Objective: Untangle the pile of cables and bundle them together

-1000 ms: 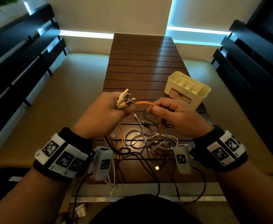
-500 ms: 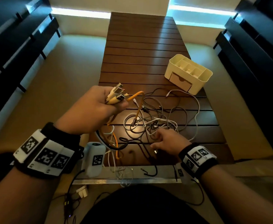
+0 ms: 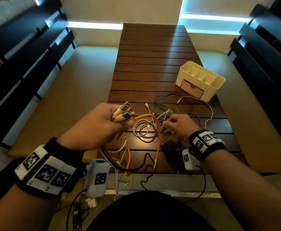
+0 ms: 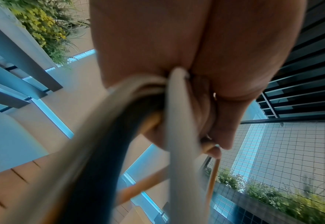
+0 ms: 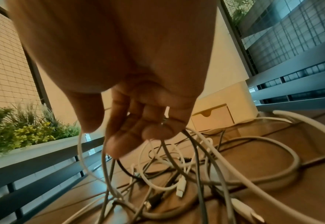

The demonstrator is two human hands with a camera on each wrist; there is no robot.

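My left hand (image 3: pixel 113 124) is raised over the table's near left and grips a bunch of cable ends, their USB plugs (image 3: pixel 124 111) sticking out above the fist. An orange cable (image 3: pixel 153 117) arcs out of that fist and drops to the table. In the left wrist view, white (image 4: pixel 179 136), black and orange strands hang from the left hand (image 4: pixel 205 106). My right hand (image 3: pixel 171 125) reaches into the tangled pile of white and dark cables (image 3: pixel 146 132). The right hand's (image 5: pixel 138 136) curled fingers hook a few thin strands (image 5: pixel 188 144) lifted off the pile (image 5: pixel 177 181).
A cream desk organizer (image 3: pixel 216 84) with compartments and a small drawer stands at the right, just beyond the pile. The slatted wooden table (image 3: pixel 153 55) runs on past it. Cables hang over the near table edge (image 3: pixel 146 179). Benches flank both sides.
My right hand let go of the orange cable, dropped to the near part of the pile, then moved farther in and hooked thin strands. The left hand kept its grip on the plug ends.
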